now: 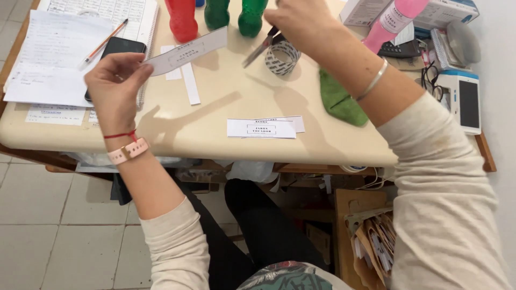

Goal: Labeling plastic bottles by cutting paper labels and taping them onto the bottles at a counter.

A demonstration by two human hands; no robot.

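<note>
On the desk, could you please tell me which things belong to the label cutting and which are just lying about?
In use:
left hand holding a paper label strip
right hand holding scissors
cut labels
roll of labels

Lying about:
phone
pencil
green cloth
pink bottle
glasses

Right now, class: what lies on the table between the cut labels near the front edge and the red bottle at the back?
In the head view, between the cut labels and the red bottle lie narrow white paper strips on the table.
</note>
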